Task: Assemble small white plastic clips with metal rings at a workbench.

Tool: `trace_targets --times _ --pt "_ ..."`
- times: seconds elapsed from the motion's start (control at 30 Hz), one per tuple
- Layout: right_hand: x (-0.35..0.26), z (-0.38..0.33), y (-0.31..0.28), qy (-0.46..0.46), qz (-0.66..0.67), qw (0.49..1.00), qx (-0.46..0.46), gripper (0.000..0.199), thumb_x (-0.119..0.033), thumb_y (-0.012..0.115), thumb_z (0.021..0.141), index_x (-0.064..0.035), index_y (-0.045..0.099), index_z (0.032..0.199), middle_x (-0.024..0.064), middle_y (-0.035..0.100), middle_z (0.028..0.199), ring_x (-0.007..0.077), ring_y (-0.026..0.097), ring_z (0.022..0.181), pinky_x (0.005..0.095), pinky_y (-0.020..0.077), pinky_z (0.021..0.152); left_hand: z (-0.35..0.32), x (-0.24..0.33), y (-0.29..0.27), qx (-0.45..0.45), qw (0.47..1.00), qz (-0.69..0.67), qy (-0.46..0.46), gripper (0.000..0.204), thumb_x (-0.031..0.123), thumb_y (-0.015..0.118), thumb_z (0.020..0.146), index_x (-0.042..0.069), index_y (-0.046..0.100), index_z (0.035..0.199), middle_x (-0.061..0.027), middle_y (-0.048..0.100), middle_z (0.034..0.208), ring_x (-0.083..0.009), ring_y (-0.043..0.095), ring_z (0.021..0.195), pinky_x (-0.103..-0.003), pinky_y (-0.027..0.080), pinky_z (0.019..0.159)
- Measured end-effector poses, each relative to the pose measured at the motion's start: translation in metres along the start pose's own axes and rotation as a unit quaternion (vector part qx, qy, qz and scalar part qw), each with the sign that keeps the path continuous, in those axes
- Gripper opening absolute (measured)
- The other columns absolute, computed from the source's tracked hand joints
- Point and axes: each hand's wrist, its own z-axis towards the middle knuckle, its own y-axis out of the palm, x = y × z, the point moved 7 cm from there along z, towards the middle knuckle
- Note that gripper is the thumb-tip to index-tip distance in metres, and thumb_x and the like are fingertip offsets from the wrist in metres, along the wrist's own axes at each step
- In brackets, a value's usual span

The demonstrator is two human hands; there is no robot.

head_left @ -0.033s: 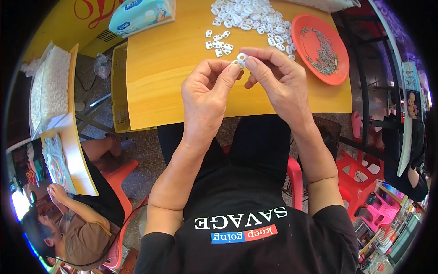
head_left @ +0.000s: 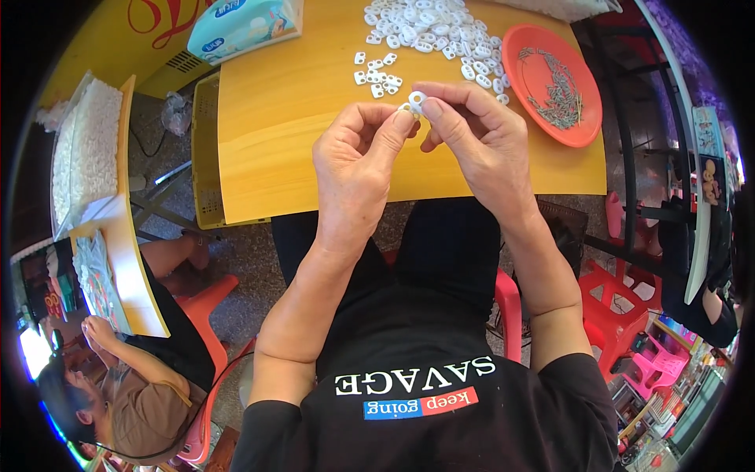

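Observation:
My left hand [head_left: 355,153] is closed, thumb and fingers pinching a small white two-holed plastic piece [head_left: 406,107] above the wooden table [head_left: 287,149]. Against it, my right hand [head_left: 485,140] pinches another small white plastic piece [head_left: 418,98] with a round hole showing. The two pieces touch or overlap; fingertips hide much of them, so whether they are joined I cannot tell. Beyond my hands lies a heap of white oval two-holed pieces [head_left: 429,27]. A smaller loose group of white pieces [head_left: 377,77] lies left of it.
A red plate [head_left: 519,59] of small grey metal parts [head_left: 557,94] stands to the right. At the far left is a tissue pack [head_left: 245,30]. Another person [head_left: 145,393] sits at a side table [head_left: 130,259] on the left. Red stools [head_left: 613,303] stand at right.

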Motion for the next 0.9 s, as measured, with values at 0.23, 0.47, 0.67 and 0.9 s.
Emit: trace_targets --times 0.23,0.47,0.67,0.9 --pt "-0.002 -0.003 0.001 -0.023 -0.006 1.0 0.014 0.022 -0.007 0.062 0.096 0.0047 0.066 0.113 0.0044 0.064 0.09 0.0091 0.06 0.071 0.0219 0.0506 0.064 -0.003 -0.001 0.001 -0.013 0.999 -0.031 -0.014 0.014 0.012 0.067 0.092 -0.001 0.064 0.096 -0.0084 0.068 0.088 -0.0106 0.059 0.079 -0.024 0.043 0.075" --pt "0.002 -0.002 0.003 -0.017 -0.033 0.999 -0.001 0.016 -0.007 0.064 0.093 0.0014 0.069 0.105 0.0034 0.064 0.086 0.0078 0.064 0.075 0.0218 0.0537 0.063 -0.003 -0.003 -0.004 -0.001 1.0 0.005 -0.01 0.012 0.01 0.066 0.092 -0.001 0.064 0.095 -0.0071 0.067 0.087 -0.0106 0.06 0.08 -0.024 0.044 0.075" --pt "0.011 -0.003 0.007 -0.01 0.008 1.0 0.002 0.017 -0.008 0.063 0.094 0.0024 0.069 0.106 0.0038 0.065 0.089 0.0087 0.064 0.077 0.0228 0.0538 0.065 -0.002 -0.007 -0.005 0.006 1.0 0.002 0.006 0.01 0.01 0.065 0.094 0.0 0.063 0.092 -0.0005 0.064 0.082 -0.0035 0.056 0.075 -0.019 0.045 0.067" --pt "0.025 -0.001 0.012 0.114 0.26 0.957 -0.058 0.028 -0.01 0.063 0.095 0.0031 0.062 0.12 0.0063 0.065 0.092 0.01 0.06 0.074 0.0257 0.0534 0.069 -0.004 0.005 0.001 -0.051 0.993 -0.073 0.084 0.02 0.013 0.066 0.094 -0.001 0.059 0.107 -0.0058 0.062 0.099 -0.0109 0.06 0.08 -0.023 0.049 0.074"
